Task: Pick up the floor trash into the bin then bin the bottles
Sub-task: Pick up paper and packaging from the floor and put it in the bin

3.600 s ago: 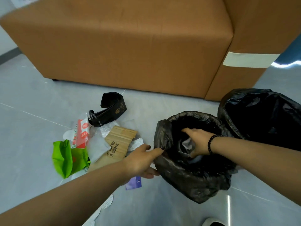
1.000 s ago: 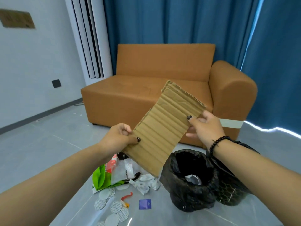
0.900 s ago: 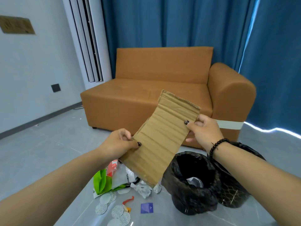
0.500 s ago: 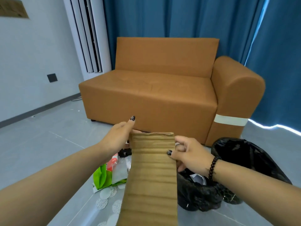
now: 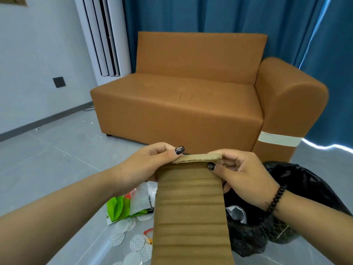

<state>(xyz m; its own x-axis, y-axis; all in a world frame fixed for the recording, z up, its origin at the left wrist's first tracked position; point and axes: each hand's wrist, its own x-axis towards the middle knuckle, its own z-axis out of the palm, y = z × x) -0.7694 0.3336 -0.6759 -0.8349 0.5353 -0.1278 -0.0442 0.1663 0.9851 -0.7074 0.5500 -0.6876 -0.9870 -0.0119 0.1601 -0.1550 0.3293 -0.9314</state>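
Orange sofa [image 5: 191, 96] sits beyond your hands. Below your right hand [image 5: 242, 173], the black-lined bin [image 5: 248, 238] stands on the floor. The corrugated cardboard [image 5: 191, 213] hangs between both hands, each pinching its folded top edge. Under your left hand [image 5: 141, 165], a green bag [image 5: 117, 208] and round seals [image 5: 122, 225] lie.

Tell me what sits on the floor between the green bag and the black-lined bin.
In the head view, the cardboard strip held by both hands hangs between the green bag and the bin, hiding most of that floor; a clear wrapper shows beside the bag.
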